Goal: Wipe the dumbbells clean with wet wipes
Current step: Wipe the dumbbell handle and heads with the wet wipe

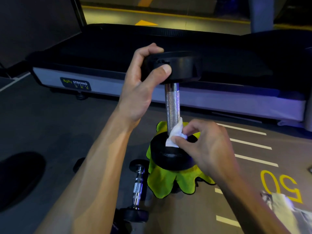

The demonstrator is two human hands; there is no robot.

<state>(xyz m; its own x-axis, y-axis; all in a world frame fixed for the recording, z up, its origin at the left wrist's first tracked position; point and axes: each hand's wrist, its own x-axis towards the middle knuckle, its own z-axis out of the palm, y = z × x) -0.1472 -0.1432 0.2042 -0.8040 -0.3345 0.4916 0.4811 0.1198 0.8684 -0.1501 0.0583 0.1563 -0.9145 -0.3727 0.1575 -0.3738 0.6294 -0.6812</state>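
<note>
Head view: left hand grips the top of an upright black-ended, chrome-handled dumbbell standing on a lime-green cloth; right hand pinches a crumpled white wet wipe at the handle's base — mid-wipe, seemingly. A smaller chrome dumbbell waits on the floor — cleaned or not, unclear.

Yellow-green cloth on grey floor; treadmill behind; yellow "50" marking right.

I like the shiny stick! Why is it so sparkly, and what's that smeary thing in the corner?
Head view: the upright dumbbell's chrome handle glints under dim, purplish lighting; the wet wipe looks bright white; the pale object bottom right is too blurred to identify.
</note>
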